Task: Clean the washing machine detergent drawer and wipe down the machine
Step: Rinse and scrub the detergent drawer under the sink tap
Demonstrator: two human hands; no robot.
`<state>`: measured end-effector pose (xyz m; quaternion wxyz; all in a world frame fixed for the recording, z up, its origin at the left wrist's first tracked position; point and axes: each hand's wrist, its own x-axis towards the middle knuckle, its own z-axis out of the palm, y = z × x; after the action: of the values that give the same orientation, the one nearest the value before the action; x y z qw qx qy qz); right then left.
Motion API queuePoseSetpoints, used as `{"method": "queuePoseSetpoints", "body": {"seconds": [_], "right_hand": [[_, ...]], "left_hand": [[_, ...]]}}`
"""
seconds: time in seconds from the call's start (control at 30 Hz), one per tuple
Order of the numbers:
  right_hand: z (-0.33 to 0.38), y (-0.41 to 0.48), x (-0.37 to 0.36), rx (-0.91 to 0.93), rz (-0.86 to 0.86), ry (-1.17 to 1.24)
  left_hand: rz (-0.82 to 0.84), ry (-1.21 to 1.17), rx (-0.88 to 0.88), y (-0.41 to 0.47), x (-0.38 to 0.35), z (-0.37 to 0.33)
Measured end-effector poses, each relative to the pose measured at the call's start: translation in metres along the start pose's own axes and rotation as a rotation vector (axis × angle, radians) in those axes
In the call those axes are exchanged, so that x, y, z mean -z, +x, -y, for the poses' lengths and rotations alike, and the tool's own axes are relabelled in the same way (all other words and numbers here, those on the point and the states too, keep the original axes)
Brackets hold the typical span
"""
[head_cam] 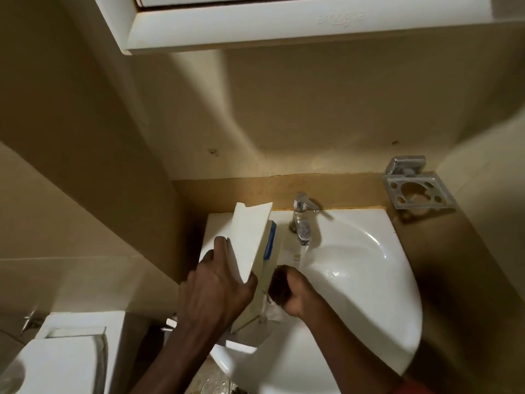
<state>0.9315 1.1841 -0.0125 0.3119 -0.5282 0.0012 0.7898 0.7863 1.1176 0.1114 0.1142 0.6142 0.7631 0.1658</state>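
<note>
The white detergent drawer [251, 240], with a blue insert on its right side, is tilted on edge over the left part of the white sink [369, 268]. My left hand [218, 285] grips the drawer's white front panel from the left. My right hand [289, 291] is curled against the drawer's inner side near its lower end, with something small and wet showing under it that I cannot make out. Water runs from the chrome tap [302, 223] into the basin just right of the drawer.
A metal toothbrush holder [419, 189] is fixed to the wall at the right. A white cabinet [284, 21] hangs overhead. A toilet cistern and lid [68, 354] stand at the lower left. Beige walls close in on both sides.
</note>
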Motion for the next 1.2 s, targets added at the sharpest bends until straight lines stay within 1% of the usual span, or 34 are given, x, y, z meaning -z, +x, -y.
{"method": "queuePoseSetpoints", "body": {"seconds": [0.1,0.17,0.27,0.33,0.47,0.53,0.6,0.63,0.7,0.73,0.77,0.9,0.97,1.1,1.2], "right_hand": [[-0.008,0.002,-0.009,0.003,0.032,-0.056],[-0.011,0.003,-0.015,0.003,0.047,-0.135],[-0.010,0.003,-0.019,-0.018,0.083,-0.179],[-0.008,0.001,-0.022,0.018,0.111,-0.188],[-0.004,-0.001,-0.026,0.093,0.112,-0.280],[0.003,-0.006,-0.028,0.130,0.085,-0.383],[0.013,-0.013,-0.025,0.230,-0.015,-0.537],[0.019,-0.015,-0.019,0.340,-0.114,-0.591],[0.032,-0.025,-0.001,0.628,-0.355,-0.698],[0.038,-0.033,0.007,0.740,-0.445,-0.719],[0.043,-0.042,0.011,0.820,-0.494,-0.710],[0.072,-0.055,0.008,1.035,-0.552,-0.708],[0.094,-0.054,-0.005,1.107,-0.543,-0.791],[0.125,-0.041,-0.023,1.057,-0.487,-1.082],[0.131,-0.039,-0.026,1.062,-0.493,-1.091]], "left_hand": [[-0.042,0.053,-0.075,0.002,0.007,-0.005],[-0.063,0.091,-0.115,0.004,0.013,-0.009],[-0.059,0.129,-0.176,0.006,0.021,-0.010],[-0.052,0.178,-0.190,0.006,0.025,-0.010],[-0.057,0.310,-0.230,0.009,0.029,-0.012],[-0.063,0.359,-0.253,0.011,0.031,-0.011],[-0.065,0.382,-0.263,0.012,0.033,-0.008],[-0.072,0.386,-0.266,0.013,0.034,-0.007],[-0.085,0.371,-0.259,0.013,0.039,-0.004],[-0.087,0.360,-0.251,0.013,0.041,-0.002],[-0.093,0.353,-0.245,0.013,0.042,-0.001],[-0.125,0.333,-0.235,0.014,0.048,0.001],[-0.134,0.310,-0.227,0.016,0.052,0.001],[-0.146,0.174,-0.175,0.017,0.059,0.004],[-0.178,0.066,-0.113,0.017,0.061,0.013]]}}
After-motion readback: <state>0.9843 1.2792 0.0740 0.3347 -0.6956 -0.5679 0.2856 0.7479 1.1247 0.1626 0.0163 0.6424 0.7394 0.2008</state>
